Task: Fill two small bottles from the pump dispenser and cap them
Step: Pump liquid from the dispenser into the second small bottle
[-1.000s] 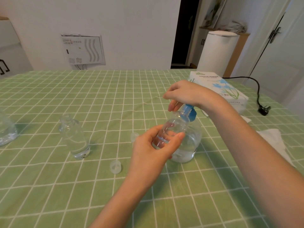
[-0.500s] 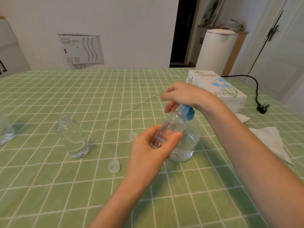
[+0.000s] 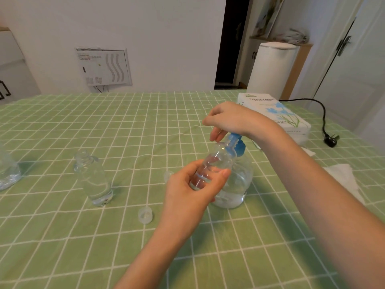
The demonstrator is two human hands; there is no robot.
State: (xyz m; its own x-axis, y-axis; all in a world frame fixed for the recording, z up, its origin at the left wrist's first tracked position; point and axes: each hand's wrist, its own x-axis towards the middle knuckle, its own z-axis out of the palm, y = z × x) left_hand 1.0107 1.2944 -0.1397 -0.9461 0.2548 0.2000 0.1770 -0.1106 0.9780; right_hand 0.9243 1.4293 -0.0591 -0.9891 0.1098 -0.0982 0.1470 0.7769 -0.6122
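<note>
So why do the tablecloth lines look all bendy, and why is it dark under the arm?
In the head view, the wide-angle lens bows the tablecloth grid near the edges; the right arm blocks the light, leaving a soft shadow beneath.

1. One view only, worn on the person's head, looking forward and down over the green checked surface (image 3: pixel 62 236).
2. It faces the far white wall (image 3: pixel 166 38) and a dark doorway (image 3: pixel 231 42), both running along the top of the frame.
3. Close in now: both forearms rise from the bottom edge. The left hand (image 3: pixel 187 195) and right hand (image 3: pixel 233 119) sit near centre, and the small bottle (image 3: pixel 218 161) gripped in the left is almost dead centre.
4. Wide lens: the white door (image 3: pixel 354 69) at right leans, and the grid lines fan outward toward the near edge.
</note>
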